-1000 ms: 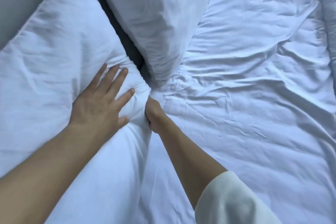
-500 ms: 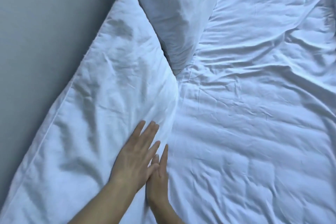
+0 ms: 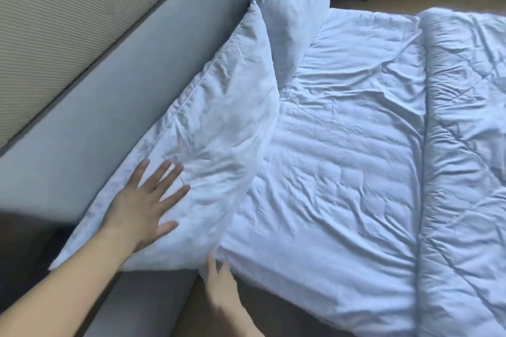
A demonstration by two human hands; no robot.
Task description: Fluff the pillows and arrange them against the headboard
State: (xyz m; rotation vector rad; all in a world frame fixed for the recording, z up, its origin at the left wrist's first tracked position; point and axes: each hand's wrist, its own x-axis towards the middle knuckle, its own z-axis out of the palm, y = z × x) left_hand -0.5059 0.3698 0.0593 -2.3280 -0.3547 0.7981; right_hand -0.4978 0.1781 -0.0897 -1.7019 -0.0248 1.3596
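A white near pillow (image 3: pixel 219 117) leaned against the grey headboard (image 3: pixel 137 76), with a second pillow (image 3: pixel 295 8) propped beyond it. The person's left hand (image 3: pixel 142 202) pressed flat on the near pillow, fingers spread. The right hand (image 3: pixel 219 284), fingers straight, touched its lower corner beside the wrinkled white sheet (image 3: pixel 342 159).

The one head view looks forward and down from the side of the bed, at the headboard (image 3: pixel 115 107) end, close enough that both forearms enter from the bottom edge, with the left hand (image 3: pixel 139 208) and right hand (image 3: pixel 219 279) low in frame. It faces along the headboard, which slants from lower left to top centre. The near pillow (image 3: pixel 219 128) is close by, and the floor (image 3: pixel 438 0) past the bed's far side is at the top.
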